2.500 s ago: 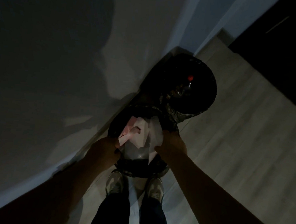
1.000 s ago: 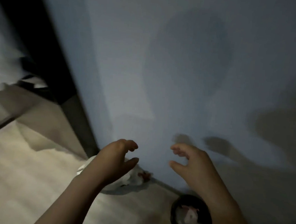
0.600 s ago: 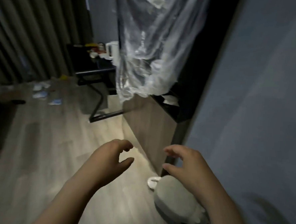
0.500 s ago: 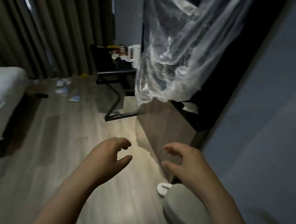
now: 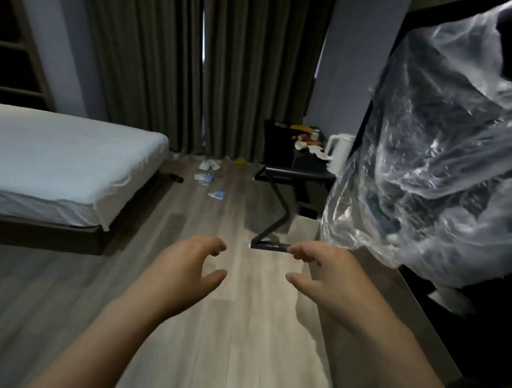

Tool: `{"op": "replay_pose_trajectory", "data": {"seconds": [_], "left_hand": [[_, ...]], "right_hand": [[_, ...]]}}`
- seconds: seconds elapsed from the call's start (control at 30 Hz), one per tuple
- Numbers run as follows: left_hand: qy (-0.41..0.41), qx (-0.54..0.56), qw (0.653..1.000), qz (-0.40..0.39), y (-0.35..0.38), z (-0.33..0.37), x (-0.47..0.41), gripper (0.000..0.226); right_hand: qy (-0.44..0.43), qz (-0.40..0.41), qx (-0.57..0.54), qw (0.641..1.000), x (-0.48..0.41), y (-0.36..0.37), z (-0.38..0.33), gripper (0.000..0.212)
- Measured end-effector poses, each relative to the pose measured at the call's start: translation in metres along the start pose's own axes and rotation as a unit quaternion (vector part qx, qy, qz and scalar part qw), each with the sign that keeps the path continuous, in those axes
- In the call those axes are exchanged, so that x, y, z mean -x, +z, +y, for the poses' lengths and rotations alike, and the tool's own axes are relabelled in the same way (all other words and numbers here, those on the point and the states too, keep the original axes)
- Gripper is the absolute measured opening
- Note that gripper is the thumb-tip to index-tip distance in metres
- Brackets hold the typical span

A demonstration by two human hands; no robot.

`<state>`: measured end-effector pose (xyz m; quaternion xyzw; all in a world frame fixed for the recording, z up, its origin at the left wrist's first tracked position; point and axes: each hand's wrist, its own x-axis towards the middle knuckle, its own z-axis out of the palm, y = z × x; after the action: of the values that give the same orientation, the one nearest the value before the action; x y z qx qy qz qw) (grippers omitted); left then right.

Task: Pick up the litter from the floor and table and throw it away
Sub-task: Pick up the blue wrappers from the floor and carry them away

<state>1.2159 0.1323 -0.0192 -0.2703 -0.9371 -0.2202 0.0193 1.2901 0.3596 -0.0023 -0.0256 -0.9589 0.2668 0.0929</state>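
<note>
Well ahead of the left hand (image 5: 184, 269) and right hand (image 5: 329, 273), floor litter (image 5: 208, 174) is lying, more sitting rightward on the table (image 5: 305, 170); both are hovering loosely curled, holding nothing, likely readying to gather it.

White-sheeted bed (image 5: 56, 157) at nine o'clock, grey-brown pleated curtains (image 5: 155, 52) at twelve, pale wood-grain floor (image 5: 239, 342), white-and-blue litter (image 5: 217, 194), black table (image 5: 298, 173), white kettle (image 5: 339, 152), clear glossy plastic (image 5: 429, 174) at two.
</note>
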Motion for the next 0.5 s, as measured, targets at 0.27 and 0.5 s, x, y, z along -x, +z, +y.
{"op": "replay_pose_trajectory", "data": {"seconds": [0.27, 0.5], "left_hand": [[-0.05, -0.033, 0.996, 0.062, -0.012, 0.001, -0.085, 0.047], [-0.071, -0.047, 0.994, 0.074, -0.015, -0.03, -0.149, 0.048]], "right_hand": [[-0.088, 0.011, 0.005, 0.996, -0.115, -0.03, 0.029, 0.038], [-0.111, -0.016, 0.03, 0.993, -0.201, -0.012, 0.037, 0.039]]}}
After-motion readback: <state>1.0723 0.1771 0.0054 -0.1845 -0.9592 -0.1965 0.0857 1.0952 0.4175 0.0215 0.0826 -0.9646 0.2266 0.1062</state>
